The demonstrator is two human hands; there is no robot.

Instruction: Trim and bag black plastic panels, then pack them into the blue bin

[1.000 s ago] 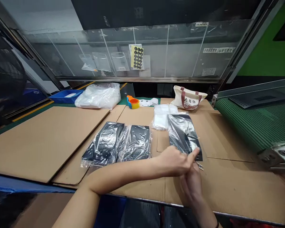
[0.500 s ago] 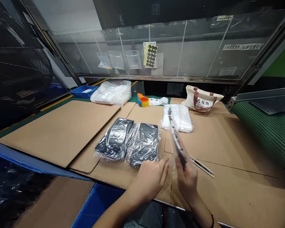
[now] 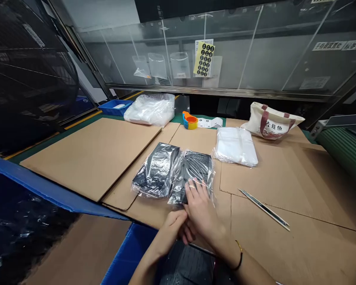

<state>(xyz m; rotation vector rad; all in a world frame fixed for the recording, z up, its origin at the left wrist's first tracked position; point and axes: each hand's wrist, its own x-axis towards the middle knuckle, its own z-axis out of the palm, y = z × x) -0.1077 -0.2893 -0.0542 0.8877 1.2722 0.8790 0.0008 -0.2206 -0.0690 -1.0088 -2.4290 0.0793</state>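
My right hand (image 3: 201,208) lies flat, fingers stretched out, on a black part sealed in a clear bag (image 3: 196,170) near the front of the cardboard. A second bagged black part (image 3: 158,171) lies right beside it on the left, touching it. My left hand (image 3: 171,230) sits at the table's front edge, tucked against and partly under my right palm. Its fingers are curled; what they hold, if anything, is hidden.
A stack of empty clear bags (image 3: 236,146) lies behind, and a thin metal strip (image 3: 264,209) to the right. A tote bag (image 3: 271,122), orange cup (image 3: 190,120), white plastic heap (image 3: 150,109) and blue tray (image 3: 115,107) line the back. Green conveyor (image 3: 344,146) at right.
The bagged part my right hand held upright half a second ago now lies on the right-hand bagged part. Both hands moved left onto it, and the camera view turned left.
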